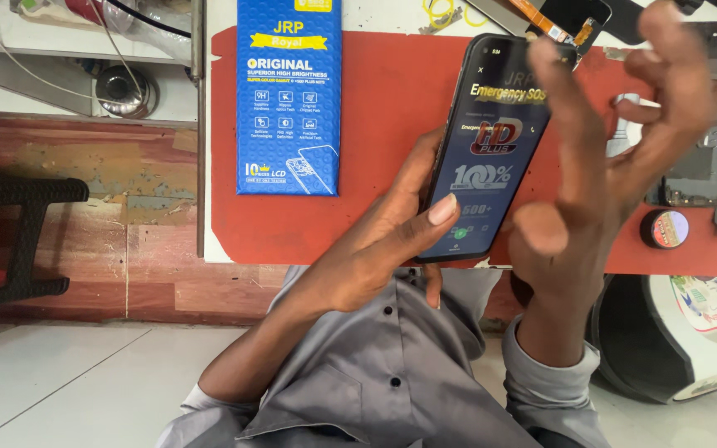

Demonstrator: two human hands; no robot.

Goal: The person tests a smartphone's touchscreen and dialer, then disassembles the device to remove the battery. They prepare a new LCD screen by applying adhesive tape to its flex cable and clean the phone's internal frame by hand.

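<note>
Landmark: red work mat (375,99). Blue flat box (289,95) lies on its left part. Smartphone (491,145), screen lit, is held above the mat's near edge. Left hand (375,249) grips its lower left side, thumb on the glass. Right hand (607,166) hovers over the screen, fingers spread, holding nothing. Likely light, rigid, slick, fragile glass; best held by the side edges.

phone (491,141) showing a dark blue screen with white, yellow and red graphics | box (289,98) showing bright blue with yellow and white print | mat (392,99) lying red on a white tabletop (221,124) | shirt (392,365) showing grey with dark buttons | tape roll (665,228) showing black
</note>
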